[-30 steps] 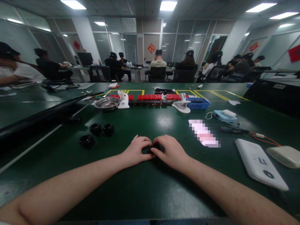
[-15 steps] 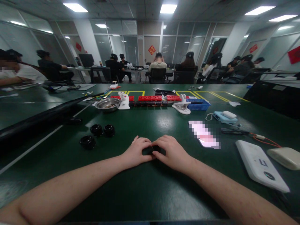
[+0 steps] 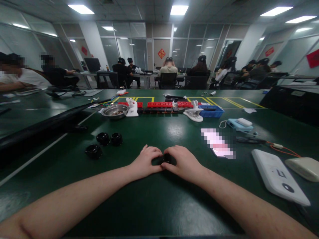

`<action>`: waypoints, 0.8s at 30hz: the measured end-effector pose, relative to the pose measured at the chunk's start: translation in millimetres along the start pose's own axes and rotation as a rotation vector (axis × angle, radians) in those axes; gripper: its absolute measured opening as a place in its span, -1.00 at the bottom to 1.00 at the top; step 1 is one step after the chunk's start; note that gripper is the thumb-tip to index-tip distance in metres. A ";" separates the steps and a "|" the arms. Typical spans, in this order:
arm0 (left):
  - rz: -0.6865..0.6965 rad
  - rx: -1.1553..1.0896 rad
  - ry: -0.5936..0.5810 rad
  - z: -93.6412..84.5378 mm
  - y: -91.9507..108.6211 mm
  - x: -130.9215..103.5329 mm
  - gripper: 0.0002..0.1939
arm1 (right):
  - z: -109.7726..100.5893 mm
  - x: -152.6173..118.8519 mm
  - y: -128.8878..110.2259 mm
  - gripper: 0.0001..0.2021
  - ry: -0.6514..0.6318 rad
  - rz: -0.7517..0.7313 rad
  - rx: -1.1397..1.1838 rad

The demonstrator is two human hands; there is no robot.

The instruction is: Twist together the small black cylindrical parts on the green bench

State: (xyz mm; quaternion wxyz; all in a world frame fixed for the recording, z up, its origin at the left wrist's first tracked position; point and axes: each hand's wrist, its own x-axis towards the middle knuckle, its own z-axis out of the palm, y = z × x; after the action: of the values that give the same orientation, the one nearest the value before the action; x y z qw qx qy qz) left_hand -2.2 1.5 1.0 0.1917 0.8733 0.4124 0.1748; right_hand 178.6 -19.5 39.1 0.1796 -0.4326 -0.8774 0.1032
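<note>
My left hand [image 3: 147, 161] and my right hand [image 3: 181, 160] meet over the green table [image 3: 159, 205], fingertips close together. Between them is a small round black part [image 3: 167, 158], mostly covered by my fingers. The fingers and thumb of my right hand curve around it. My left hand is curled, its fingertips at the left side of the black part. To the left stand three similar black round pieces: one at the front [image 3: 93, 151], one behind [image 3: 103, 138] and one beside that [image 3: 116, 138].
Across the middle are a metal bowl [image 3: 115, 112], red blocks [image 3: 159, 104], white clamps [image 3: 193, 112] and a blue tray [image 3: 211, 112]. On the right lie a blurred phone [image 3: 217, 142], a white power bank [image 3: 280, 177] and cables. People [image 3: 168, 69] sit at tables beyond.
The black part now shows more between my hands, nearer my right fingers. My right fingers have shifted slightly on it.
</note>
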 end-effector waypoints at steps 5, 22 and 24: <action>-0.007 0.001 -0.005 -0.1 -0.4 0.2 -0.69 | -3.4 -2.3 -2.7 -0.63 -0.017 -0.088 0.112; -0.003 0.005 0.012 0.8 0.3 0.9 -0.71 | -2.5 -1.2 -0.9 -0.63 0.101 0.042 0.068; -0.004 0.002 0.014 1.1 0.5 0.9 -0.72 | -0.5 -0.1 1.4 -0.66 0.116 0.089 0.009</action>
State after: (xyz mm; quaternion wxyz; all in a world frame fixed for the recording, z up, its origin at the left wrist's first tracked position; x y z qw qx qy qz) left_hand -0.8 1.7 0.5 0.1881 0.8715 0.4157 0.1799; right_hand 179.9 -18.7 39.0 0.2276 -0.4758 -0.8448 0.0899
